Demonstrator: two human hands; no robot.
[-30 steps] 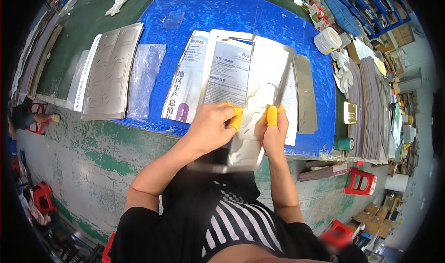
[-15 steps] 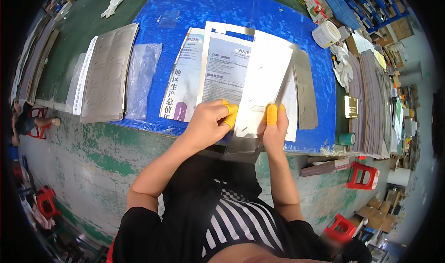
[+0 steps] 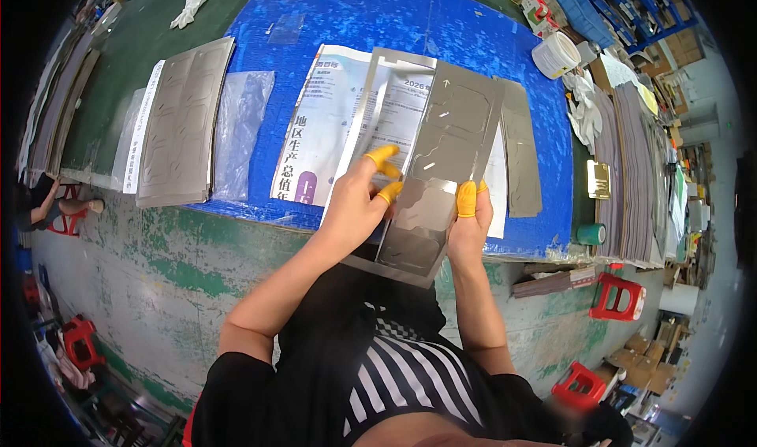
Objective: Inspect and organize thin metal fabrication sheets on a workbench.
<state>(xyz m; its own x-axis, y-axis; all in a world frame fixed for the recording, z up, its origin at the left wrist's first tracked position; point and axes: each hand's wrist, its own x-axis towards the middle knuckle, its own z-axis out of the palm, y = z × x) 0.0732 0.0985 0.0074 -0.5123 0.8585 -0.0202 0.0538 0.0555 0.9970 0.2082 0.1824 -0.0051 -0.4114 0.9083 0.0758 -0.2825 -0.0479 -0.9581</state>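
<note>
A thin grey metal sheet [image 3: 456,135] with cut outlines of rounded shapes is held tilted over the table's near edge. Its left part is a narrow frame around a long opening, through which newsprint shows. My right hand [image 3: 469,230] grips the sheet's right edge, thumb on top; its other fingers are mostly hidden behind. Over the opening, my left hand [image 3: 352,210] has its thumb and forefinger spread apart, the tips near the solid part. Yellow finger cots cover fingertips on both hands. Under the sheet lies a newspaper [image 3: 315,124] on the blue table cover [image 3: 331,9].
Left of the newspaper are a clear plastic sheet [image 3: 243,132] and a stack of similar metal sheets [image 3: 185,124]. Another grey sheet [image 3: 520,147] lies at right, near a white tub [image 3: 554,57], a green tape roll [image 3: 590,234] and tall stacked sheets [image 3: 631,171].
The metal sheet has tilted, so its bright glare is gone and the cut outlines show. My left hand's fingers have spread apart from a pinch; my right hand keeps its grip.
</note>
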